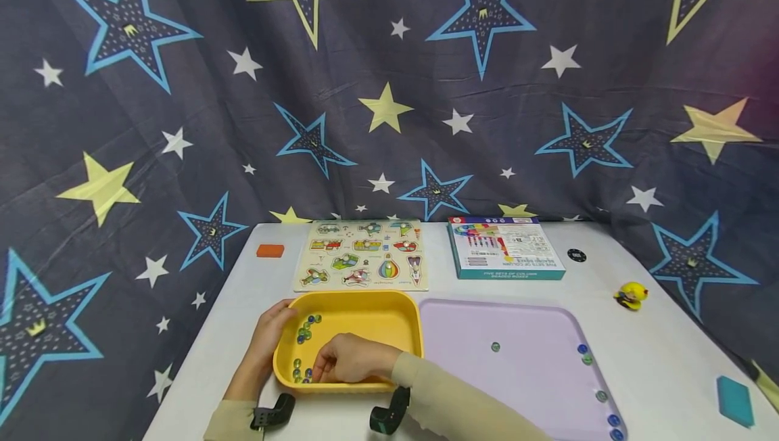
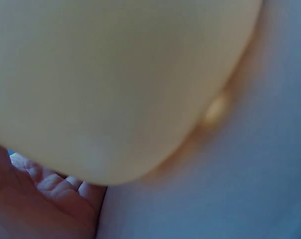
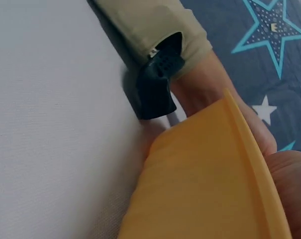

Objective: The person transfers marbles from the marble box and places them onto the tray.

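Nearest us in the head view, our right sleeve [image 1: 462,399] leads to the right hand [image 1: 355,358], bent down inside the yellow tub [image 1: 365,316] by some marbles [image 1: 297,363]; we cannot tell whether it pinches one. Our left hand [image 1: 268,331] grips the tub's left end, probably to steady it. The tub sits on the desk [image 1: 225,333], mouth up, long axis running left to right. From the left wrist, we see its blurred wall above our fingers. From the right wrist, its side rises beside our right hand.
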`<state>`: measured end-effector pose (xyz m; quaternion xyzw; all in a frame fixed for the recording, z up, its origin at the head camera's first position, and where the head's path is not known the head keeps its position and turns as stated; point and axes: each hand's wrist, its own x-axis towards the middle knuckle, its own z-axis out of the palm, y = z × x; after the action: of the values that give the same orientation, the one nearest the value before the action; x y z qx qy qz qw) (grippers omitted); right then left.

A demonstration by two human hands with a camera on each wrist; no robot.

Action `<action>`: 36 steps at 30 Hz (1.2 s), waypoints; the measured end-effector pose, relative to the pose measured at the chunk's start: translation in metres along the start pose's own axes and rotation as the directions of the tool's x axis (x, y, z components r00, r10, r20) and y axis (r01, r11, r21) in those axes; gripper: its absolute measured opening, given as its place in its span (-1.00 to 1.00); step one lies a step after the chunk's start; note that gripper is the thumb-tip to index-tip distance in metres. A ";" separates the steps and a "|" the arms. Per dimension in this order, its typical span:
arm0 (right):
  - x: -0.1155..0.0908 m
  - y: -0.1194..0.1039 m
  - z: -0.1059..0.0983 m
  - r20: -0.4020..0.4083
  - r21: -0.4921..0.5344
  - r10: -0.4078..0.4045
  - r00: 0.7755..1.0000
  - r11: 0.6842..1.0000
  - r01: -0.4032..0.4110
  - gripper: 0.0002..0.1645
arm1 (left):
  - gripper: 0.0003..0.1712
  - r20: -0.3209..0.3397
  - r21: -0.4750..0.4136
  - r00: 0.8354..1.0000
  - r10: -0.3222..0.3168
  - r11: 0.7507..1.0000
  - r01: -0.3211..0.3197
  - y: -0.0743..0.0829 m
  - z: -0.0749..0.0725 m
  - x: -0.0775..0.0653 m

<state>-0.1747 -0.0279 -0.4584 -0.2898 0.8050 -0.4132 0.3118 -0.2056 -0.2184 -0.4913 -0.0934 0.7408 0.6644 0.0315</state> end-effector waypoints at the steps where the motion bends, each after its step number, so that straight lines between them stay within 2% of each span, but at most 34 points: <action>1: 0.000 0.000 -0.001 0.004 0.003 -0.001 1.000 1.000 0.001 -0.86 | -0.63 -0.001 0.003 1.000 -0.001 1.000 0.001 0.000 0.000 0.000; 7: -0.002 -0.001 -0.002 0.003 -0.027 -0.013 1.000 1.000 0.013 -0.84 | -0.62 -0.009 -0.003 1.000 -0.015 1.000 0.015 0.000 0.001 0.000; 10: -0.005 -0.001 -0.003 -0.025 -0.074 -0.019 1.000 0.997 0.017 -0.87 | -0.62 -0.010 -0.009 1.000 -0.022 1.000 0.022 0.000 0.002 0.000; 15: -0.019 -0.001 -0.012 -0.127 -0.152 -0.028 0.992 0.988 0.008 -0.85 | -0.62 -0.005 -0.002 0.999 -0.050 0.999 0.050 0.001 0.003 -0.003; 18: -0.032 0.000 -0.023 -0.203 -0.122 -0.045 0.978 0.992 0.020 -0.80 | -0.62 0.001 -0.001 0.999 -0.045 0.999 0.045 0.002 0.003 -0.004; 23: -0.055 0.007 -0.044 -0.317 0.023 -0.077 0.945 0.996 0.089 -0.82 | -0.63 0.004 0.018 1.000 -0.021 1.000 0.021 0.002 0.002 -0.003; 29: -0.080 0.025 -0.067 -0.432 0.107 -0.081 0.898 0.984 0.140 -0.90 | -0.63 -0.003 0.028 1.000 -0.017 0.999 0.017 0.001 0.001 -0.003; 32: -0.091 0.035 -0.078 -0.500 0.147 -0.053 0.864 0.978 0.146 -0.87 | -0.63 -0.005 0.016 1.000 -0.025 1.000 0.025 0.001 0.001 -0.002; 36: -0.101 0.053 -0.091 -0.597 0.178 0.016 0.802 0.978 0.113 -0.81 | -0.63 0.001 0.004 1.000 -0.029 1.000 0.029 0.001 0.001 -0.001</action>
<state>-0.1890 0.1156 -0.4342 -0.1328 0.8074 -0.5716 0.0611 -0.2045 -0.2174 -0.4907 -0.1035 0.7407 0.6625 0.0419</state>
